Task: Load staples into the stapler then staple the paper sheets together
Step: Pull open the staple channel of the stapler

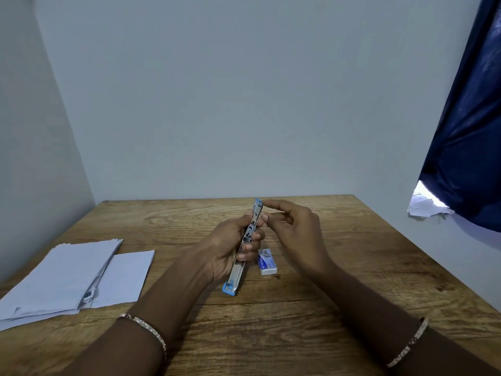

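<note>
My left hand (232,246) grips a blue and silver stapler (236,275), swung open into one long strip above the wooden table (339,267). Its far end points away from me, its blue near end hangs just over the tabletop. My right hand (291,226) hovers beside the stapler's far end, forefinger stretched to its blue tip, thumb close to the metal channel. I cannot tell whether a staple strip sits between those fingers. A small staple box (267,264) lies on the table just right of the stapler, its end open. White paper sheets (70,275) lie at the left.
The table stands in a corner, with pale walls behind and to the left. A dark blue curtain (469,131) hangs at the right, beyond the table's right edge. Bracelets are on both wrists.
</note>
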The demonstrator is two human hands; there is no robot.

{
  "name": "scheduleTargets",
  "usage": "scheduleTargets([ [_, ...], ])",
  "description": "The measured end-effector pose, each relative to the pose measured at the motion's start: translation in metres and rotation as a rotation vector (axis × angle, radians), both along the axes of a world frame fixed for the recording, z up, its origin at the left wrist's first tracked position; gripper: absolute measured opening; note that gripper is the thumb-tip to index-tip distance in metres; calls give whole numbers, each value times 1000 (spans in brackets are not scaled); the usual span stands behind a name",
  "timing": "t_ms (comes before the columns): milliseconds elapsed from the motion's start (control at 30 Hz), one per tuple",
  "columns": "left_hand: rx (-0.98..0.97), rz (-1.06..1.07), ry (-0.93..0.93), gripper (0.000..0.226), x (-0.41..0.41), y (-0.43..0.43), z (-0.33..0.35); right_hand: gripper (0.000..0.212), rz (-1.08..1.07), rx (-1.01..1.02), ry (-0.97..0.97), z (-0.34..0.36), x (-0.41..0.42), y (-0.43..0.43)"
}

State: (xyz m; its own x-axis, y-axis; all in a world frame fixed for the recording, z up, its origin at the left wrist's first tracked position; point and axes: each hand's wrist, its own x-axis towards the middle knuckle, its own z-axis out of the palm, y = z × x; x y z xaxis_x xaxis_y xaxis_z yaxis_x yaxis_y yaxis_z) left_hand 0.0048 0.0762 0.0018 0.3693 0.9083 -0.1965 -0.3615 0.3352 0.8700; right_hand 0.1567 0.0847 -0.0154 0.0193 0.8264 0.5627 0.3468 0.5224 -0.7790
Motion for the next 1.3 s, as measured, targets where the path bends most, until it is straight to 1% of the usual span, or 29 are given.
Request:
scheduleTargets([
  [100, -23, 31, -39, 35, 4, 0, -1, 33, -88, 151, -228, -1, -8, -6],
  [133, -28, 37, -48, 37, 5, 0, -2, 37, -99, 178, -300, -1, -10, -7],
  [200, -35, 50, -46, 36, 5, 1, -3, 43, -98, 168, -364, 0, -11, -9],
  [267, -45, 72, -33, 34, 6, 2, -6, 47, -86, 107, -350, 0, -12, -10],
  [367, -60, 110, -9, 35, 6, 3, -10, 46, -62, 16, -302, 0, -14, -11],
  [600, -63, 155, 5, 39, 11, 3, -15, 42, -63, -23, -276, 0, -13, -11],
  [767, -46, 189, 27, 37, 13, 2, -16, 35, -50, -6, -249, 0, -12, -6],
  [900, -26, 188, 59, 35, 14, 1, -16, 20, -34, 0, -164, -4, -11, -1],
  [1000, -21, 174, 33, 34, 14, 0, -15, 14, -49, 28, -99, -5, -11, 1],
  [1167, -6, 161, 25, 33, 11, 1, -14, 13, -49, 74, -144, -5, -12, 0],
  [1300, 47, 141, 80, 32, 11, 1, -13, 9, -37, 114, -140, -2, -11, 0],
])
